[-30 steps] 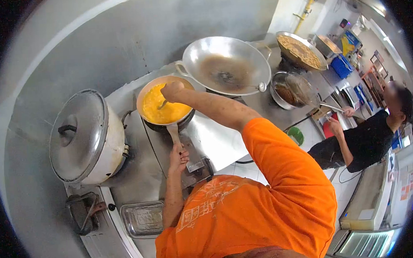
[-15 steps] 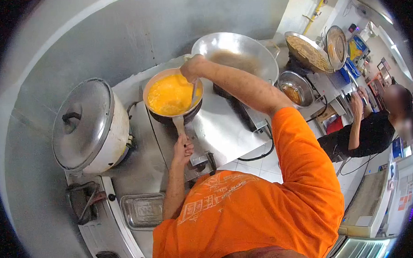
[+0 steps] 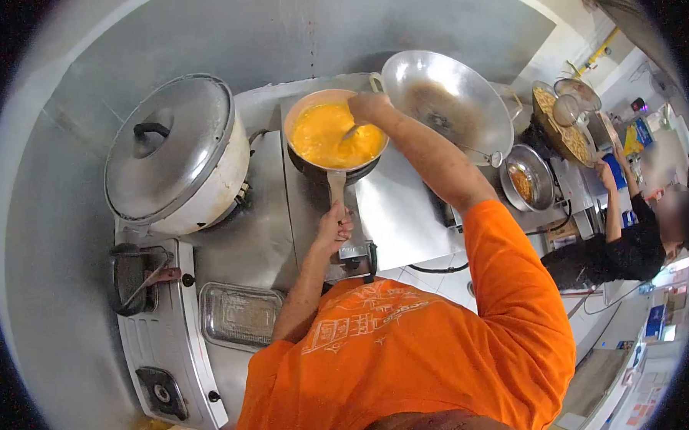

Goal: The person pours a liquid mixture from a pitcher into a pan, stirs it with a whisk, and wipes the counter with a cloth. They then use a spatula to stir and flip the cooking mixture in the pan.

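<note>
Head view: apparently stirs yellow mixture (image 3: 314, 139) with utensil (image 3: 350, 132) in closed right hand (image 3: 370, 108); grips handle (image 3: 336, 187) in closed left hand (image 3: 335, 228); next, calls for steady pan (image 3: 330, 96).

A kitchen with woks (image 3: 451, 106) and burners (image 3: 162, 393)

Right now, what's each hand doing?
Left hand: closed on the pan's handle.
Right hand: closed on a stirring utensil in the yellow mixture.

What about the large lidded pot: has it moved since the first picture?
No. Judged against the white gas stove, the large lidded pot sits in the same place; only the camera's view has shifted.
</note>
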`<state>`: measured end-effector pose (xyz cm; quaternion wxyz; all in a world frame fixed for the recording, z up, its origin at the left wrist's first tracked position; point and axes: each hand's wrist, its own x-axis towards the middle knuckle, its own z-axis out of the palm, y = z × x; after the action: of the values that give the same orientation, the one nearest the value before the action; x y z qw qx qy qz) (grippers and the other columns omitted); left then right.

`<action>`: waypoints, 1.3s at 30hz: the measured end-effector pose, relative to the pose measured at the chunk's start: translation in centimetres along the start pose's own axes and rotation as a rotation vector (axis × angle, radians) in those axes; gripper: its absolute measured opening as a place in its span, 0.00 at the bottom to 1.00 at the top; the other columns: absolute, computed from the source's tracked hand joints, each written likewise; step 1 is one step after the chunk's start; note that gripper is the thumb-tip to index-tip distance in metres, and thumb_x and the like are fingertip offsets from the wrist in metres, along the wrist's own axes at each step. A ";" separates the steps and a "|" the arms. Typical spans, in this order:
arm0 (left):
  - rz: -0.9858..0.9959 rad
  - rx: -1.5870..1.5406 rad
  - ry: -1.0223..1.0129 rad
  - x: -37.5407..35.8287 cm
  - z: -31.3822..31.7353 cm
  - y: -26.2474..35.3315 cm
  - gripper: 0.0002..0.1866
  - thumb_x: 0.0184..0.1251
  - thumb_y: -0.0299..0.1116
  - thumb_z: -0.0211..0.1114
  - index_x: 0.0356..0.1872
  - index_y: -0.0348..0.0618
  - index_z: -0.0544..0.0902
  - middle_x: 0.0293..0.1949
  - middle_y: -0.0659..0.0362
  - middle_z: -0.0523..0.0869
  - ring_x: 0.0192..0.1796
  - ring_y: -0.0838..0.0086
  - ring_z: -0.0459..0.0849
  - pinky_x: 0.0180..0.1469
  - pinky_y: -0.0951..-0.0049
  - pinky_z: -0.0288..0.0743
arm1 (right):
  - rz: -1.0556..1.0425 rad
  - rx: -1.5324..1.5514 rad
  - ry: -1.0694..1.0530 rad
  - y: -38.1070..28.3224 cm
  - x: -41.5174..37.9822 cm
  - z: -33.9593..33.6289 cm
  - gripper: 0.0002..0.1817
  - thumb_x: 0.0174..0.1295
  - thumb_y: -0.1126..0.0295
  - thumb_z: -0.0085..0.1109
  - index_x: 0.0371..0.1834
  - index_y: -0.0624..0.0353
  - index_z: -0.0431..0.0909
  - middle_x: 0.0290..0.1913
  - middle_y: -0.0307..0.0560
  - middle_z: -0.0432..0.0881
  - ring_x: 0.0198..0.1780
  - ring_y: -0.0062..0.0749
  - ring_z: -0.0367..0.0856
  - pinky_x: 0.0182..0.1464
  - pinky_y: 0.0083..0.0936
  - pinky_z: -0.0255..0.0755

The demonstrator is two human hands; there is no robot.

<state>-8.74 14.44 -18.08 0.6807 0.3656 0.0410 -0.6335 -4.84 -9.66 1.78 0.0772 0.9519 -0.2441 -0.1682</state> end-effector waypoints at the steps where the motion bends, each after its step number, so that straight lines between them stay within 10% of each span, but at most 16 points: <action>1: -0.003 -0.005 -0.016 0.3 -0.3 -0.3 0.16 0.67 0.51 0.53 0.35 0.49 0.69 0.20 0.69 0.63 0.18 0.85 0.58 0.18 0.84 0.50 | 0.033 0.039 0.026 -0.3 0.4 0.3 0.18 0.54 0.62 0.62 0.49 0.53 0.80 0.52 0.45 0.80 0.52 0.38 0.80 0.48 0.37 0.76; 9: -0.024 -0.029 -0.023 0.4 -0.4 0.0 0.16 0.69 0.50 0.52 0.37 0.48 0.68 0.20 0.69 0.62 0.17 0.87 0.57 0.15 0.86 0.49 | -0.073 0.119 0.163 -0.6 5.1 6.9 0.17 0.55 0.61 0.60 0.46 0.56 0.80 0.47 0.52 0.81 0.49 0.43 0.81 0.47 0.37 0.76; 23: 0.012 0.011 0.001 0.4 -0.3 -0.1 0.17 0.65 0.51 0.56 0.36 0.48 0.69 0.21 0.69 0.62 0.17 0.86 0.57 0.15 0.86 0.49 | -0.377 -0.132 -0.065 4.6 -1.5 0.0 0.17 0.49 0.58 0.61 0.31 0.62 0.83 0.36 0.54 0.84 0.38 0.49 0.81 0.40 0.38 0.75; 27: 0.012 0.019 0.015 0.4 -0.3 -0.1 0.17 0.66 0.51 0.55 0.36 0.48 0.70 0.21 0.68 0.61 0.17 0.87 0.57 0.15 0.87 0.49 | -0.055 -0.017 -0.243 4.4 -3.9 -3.1 0.15 0.44 0.63 0.64 0.30 0.63 0.82 0.34 0.54 0.84 0.34 0.43 0.82 0.36 0.35 0.75; 30: 0.015 -0.006 0.011 0.7 -0.5 -0.3 0.17 0.66 0.51 0.55 0.37 0.48 0.70 0.22 0.68 0.62 0.18 0.87 0.57 0.15 0.87 0.49 | -0.356 -0.057 -0.219 8.1 4.3 6.5 0.16 0.49 0.62 0.63 0.35 0.63 0.82 0.34 0.50 0.84 0.34 0.38 0.82 0.36 0.37 0.76; 36: 0.026 -0.017 -0.008 1.0 -0.9 -0.5 0.18 0.66 0.53 0.55 0.37 0.47 0.71 0.22 0.68 0.61 0.18 0.86 0.57 0.16 0.87 0.50 | -0.058 -0.022 -0.203 3.2 0.5 3.3 0.21 0.51 0.59 0.62 0.45 0.60 0.80 0.50 0.51 0.80 0.53 0.42 0.79 0.50 0.39 0.75; 39: 0.028 -0.019 -0.009 0.7 -0.6 -0.4 0.19 0.66 0.53 0.55 0.37 0.47 0.71 0.21 0.68 0.62 0.18 0.86 0.58 0.16 0.87 0.50 | -0.059 0.089 0.041 2.2 -0.6 3.3 0.17 0.55 0.59 0.55 0.38 0.62 0.81 0.39 0.54 0.84 0.42 0.48 0.82 0.44 0.38 0.76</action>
<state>-8.74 14.24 -19.11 0.6932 0.3568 0.0390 -0.6250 -7.50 -11.52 -0.60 0.0347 0.9644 -0.2215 -0.1399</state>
